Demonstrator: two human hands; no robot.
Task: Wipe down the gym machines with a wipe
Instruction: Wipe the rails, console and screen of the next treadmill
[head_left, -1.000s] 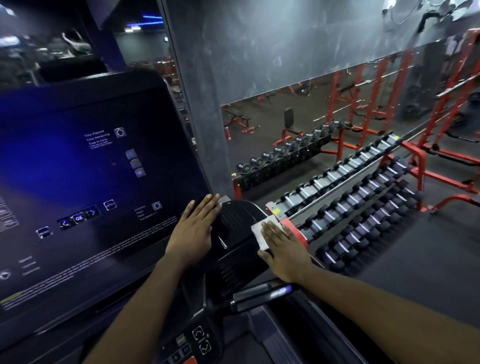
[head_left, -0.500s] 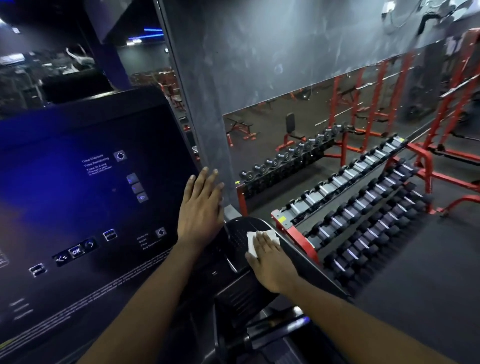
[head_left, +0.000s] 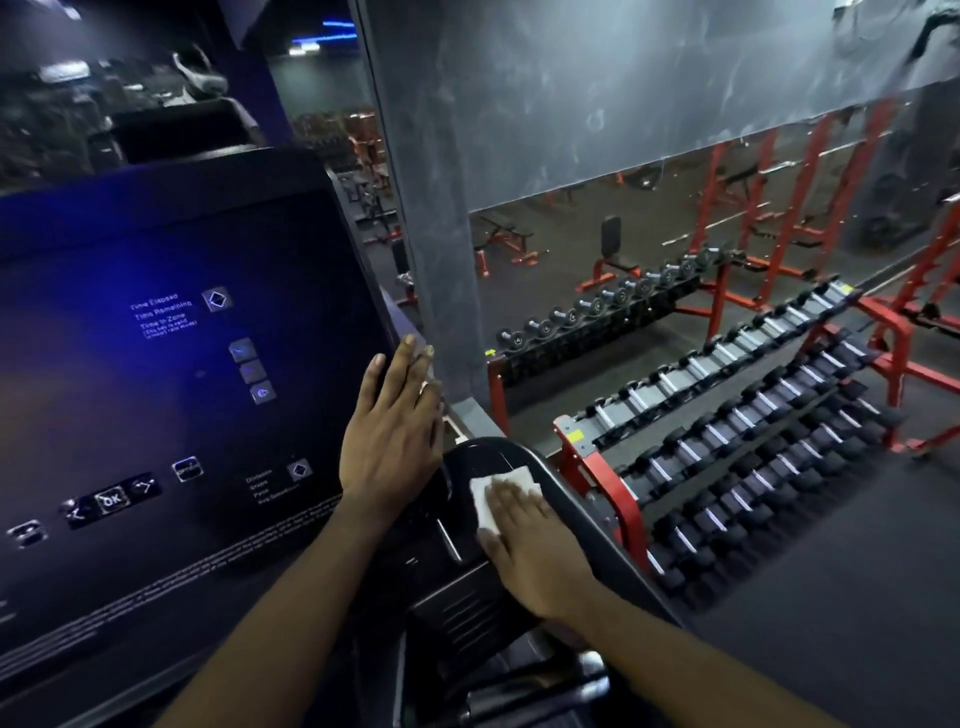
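Observation:
A cardio machine's big dark console (head_left: 156, 395) with lit buttons fills the left of the view. To its right sits the machine's black plastic side tray (head_left: 467, 587). A white wipe (head_left: 491, 493) lies flat on that tray. My right hand (head_left: 530, 551) presses the wipe down with straight fingers, covering its lower right part. My left hand (head_left: 392, 436) rests flat with straight fingers on the console's right edge, just left of the wipe.
A red dumbbell rack (head_left: 727, 441) with several rows of dumbbells stands close on the right. A grey pillar (head_left: 426, 234) and wall mirror are behind it. A handlebar grip (head_left: 545, 691) sticks out below my right wrist. Dark floor (head_left: 857, 597) lies at the lower right.
My right hand has slid the wipe from the tray's right edge inward onto its top. My left hand has moved up along the console's right edge. The view has tilted down.

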